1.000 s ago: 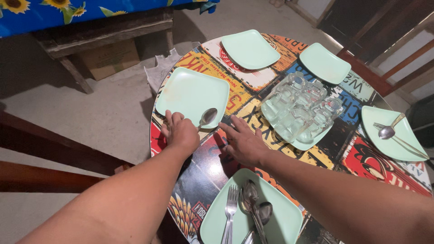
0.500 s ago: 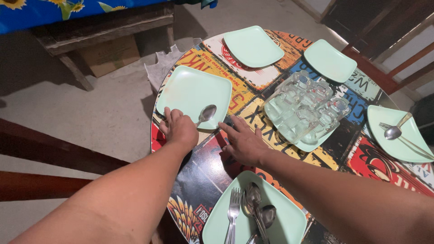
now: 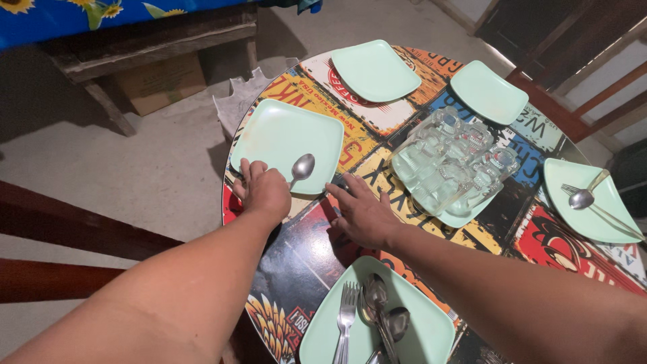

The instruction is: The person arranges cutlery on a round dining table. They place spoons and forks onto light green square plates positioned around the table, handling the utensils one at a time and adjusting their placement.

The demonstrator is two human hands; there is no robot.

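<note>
Spoon [image 3: 301,166] sits with its bowl on the near edge of the mint-green square plate [image 3: 286,135] by the table's [image 3: 317,243] left edge, handle pinched in the left hand [image 3: 264,191], fingers closed round it. Right hand [image 3: 362,212] lies flat and spread on the table just beside that plate, holding nothing. Behind it a plate of upturned glass mugs [image 3: 451,165]; nearest me is a plate [image 3: 418,323] with a fork [image 3: 346,317] and more spoons [image 3: 381,313]. My worry: that plate sits close to the table's edge, so pressing on the spoon or a nudge from the left wrist could tip or slide it off. A sweeping right arm might also clip the mugs.
</note>
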